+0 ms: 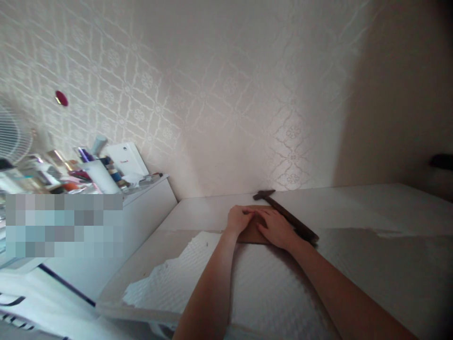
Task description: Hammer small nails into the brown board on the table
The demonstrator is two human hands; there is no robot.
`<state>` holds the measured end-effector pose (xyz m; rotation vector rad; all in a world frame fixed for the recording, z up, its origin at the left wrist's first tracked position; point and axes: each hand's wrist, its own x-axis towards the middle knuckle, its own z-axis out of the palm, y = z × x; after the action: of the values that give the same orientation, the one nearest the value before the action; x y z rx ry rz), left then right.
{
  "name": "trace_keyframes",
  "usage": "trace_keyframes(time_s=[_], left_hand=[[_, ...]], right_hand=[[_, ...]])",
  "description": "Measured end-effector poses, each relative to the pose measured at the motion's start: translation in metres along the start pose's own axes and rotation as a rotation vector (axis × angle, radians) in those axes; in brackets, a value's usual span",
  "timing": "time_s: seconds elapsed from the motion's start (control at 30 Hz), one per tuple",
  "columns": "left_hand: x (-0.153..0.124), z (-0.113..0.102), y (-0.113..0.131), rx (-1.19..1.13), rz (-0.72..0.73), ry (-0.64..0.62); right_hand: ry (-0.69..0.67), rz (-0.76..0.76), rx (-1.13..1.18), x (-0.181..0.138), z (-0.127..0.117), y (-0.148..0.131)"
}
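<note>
A flat brown board (253, 233), perhaps wood or cardboard, lies on a white quilted sheet (269, 283) in front of me. My left hand (239, 220) rests at its left side, fingers curled and thumb and fingertips drawn together; anything between them is too small to make out. From the right, my right hand (278, 229) lies over the board with fingers stretched out and thumb apart. The fingertips of both hands nearly meet above the board. Just beyond my right hand lies a hammer (292, 219), its dark head towards the wall and its handle slanting right.
A patterned wall (226, 108) rises behind the white surface (354, 203). At left stands a white cabinet (141, 222) crowded with bottles, tubes and a white box (127, 158). A fan (12, 132) is at the far left edge. Part of the cabinet top is pixelated.
</note>
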<state>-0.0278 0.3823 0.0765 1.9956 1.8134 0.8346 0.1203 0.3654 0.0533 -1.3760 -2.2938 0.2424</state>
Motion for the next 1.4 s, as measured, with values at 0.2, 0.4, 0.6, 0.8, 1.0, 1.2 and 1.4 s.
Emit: trace_keyframes(time_s=[0.2, 0.4, 0.6, 0.8, 1.0, 1.2, 1.4], left_hand=[[0.001, 0.002, -0.002, -0.020, 0.005, 0.009], [0.002, 0.002, -0.004, -0.047, 0.002, 0.020], [0.005, 0.001, -0.007, -0.125, 0.006, 0.030], [0.005, -0.013, -0.006, -0.036, -0.153, 0.152], [-0.011, -0.032, 0.007, 0.374, -0.320, -0.050], [-0.037, -0.046, 0.034, 0.619, -0.311, -0.225], [-0.050, -0.040, 0.043, 0.679, -0.226, -0.325]], right_hand=[[0.015, -0.016, 0.017, 0.000, 0.000, 0.000], [0.008, -0.007, 0.009, 0.000, 0.001, 0.001], [0.020, -0.011, 0.000, 0.000, 0.003, 0.002], [0.065, 0.026, -0.056, -0.002, -0.008, -0.005], [0.213, 0.368, -0.269, -0.010, -0.033, -0.009], [0.043, 0.585, -0.265, -0.016, -0.040, 0.003], [-0.038, 0.587, -0.178, -0.011, -0.039, 0.014]])
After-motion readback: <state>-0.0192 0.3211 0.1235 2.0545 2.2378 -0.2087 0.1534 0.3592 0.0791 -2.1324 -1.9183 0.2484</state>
